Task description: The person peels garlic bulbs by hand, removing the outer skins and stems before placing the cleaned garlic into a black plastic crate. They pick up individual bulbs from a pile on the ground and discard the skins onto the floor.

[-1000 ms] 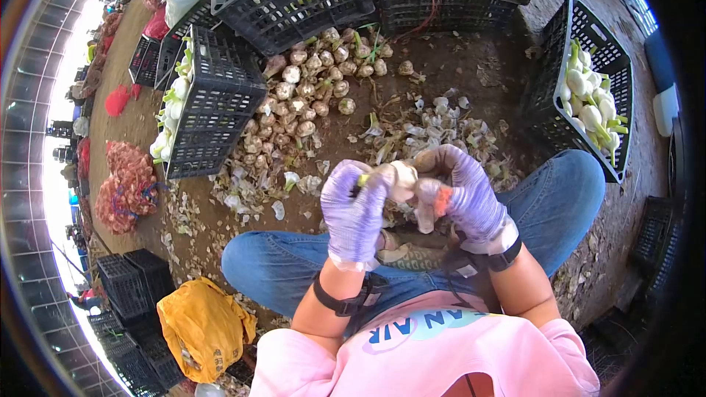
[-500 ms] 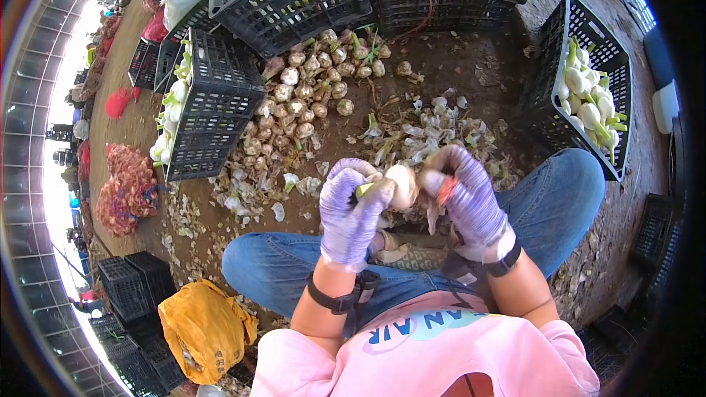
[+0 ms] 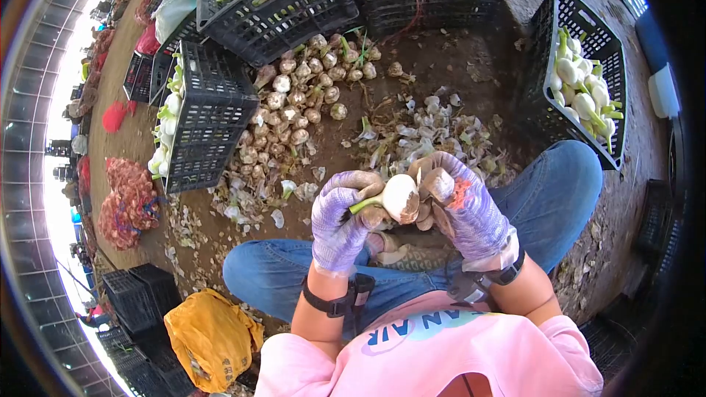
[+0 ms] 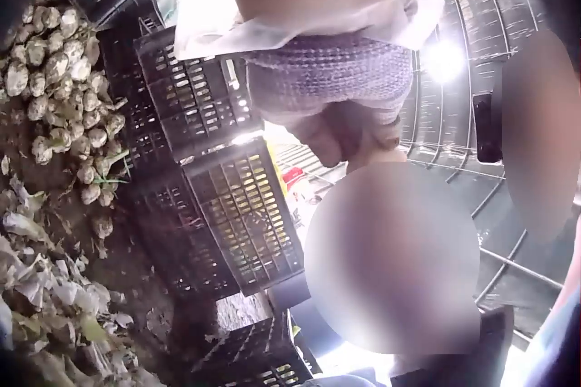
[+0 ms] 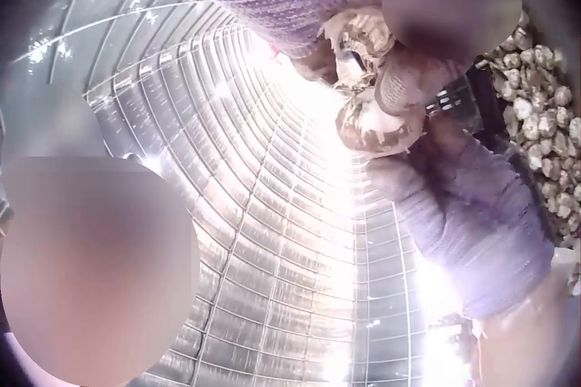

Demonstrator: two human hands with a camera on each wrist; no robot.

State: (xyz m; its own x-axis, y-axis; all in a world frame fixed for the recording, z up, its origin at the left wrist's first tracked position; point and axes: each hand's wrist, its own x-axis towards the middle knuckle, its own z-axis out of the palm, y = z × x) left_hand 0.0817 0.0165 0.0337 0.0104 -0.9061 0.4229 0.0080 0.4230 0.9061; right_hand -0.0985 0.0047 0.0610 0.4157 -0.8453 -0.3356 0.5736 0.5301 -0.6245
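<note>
My left hand (image 3: 342,209), in a purple knitted glove, grips a garlic bulb (image 3: 401,198) by its green stem (image 3: 365,204). The bulb is mostly white, with brownish skin on its right side. Close against that side, my right hand (image 3: 467,206), also gloved, has its fingers and thumb curled in. In the right wrist view, papery brown garlic skin (image 5: 361,35) sits within the right hand's fingers, just above the bulb (image 5: 377,126). The left wrist view shows the left glove (image 4: 327,78) from the cuff side, with the bulb hidden.
Unpeeled garlic (image 3: 294,103) lies heaped ahead, beside scattered peelings (image 3: 441,136). Crates of white bulbs stand left (image 3: 209,114) and right (image 3: 588,26), with more crates (image 3: 287,18) at the back. A yellow bag (image 3: 209,338) is at the lower left.
The bulb has turned and now shows more of its white side and green stem. The right hand has shifted slightly, its thumb now nearer the bulb. The head view has shifted a little.
</note>
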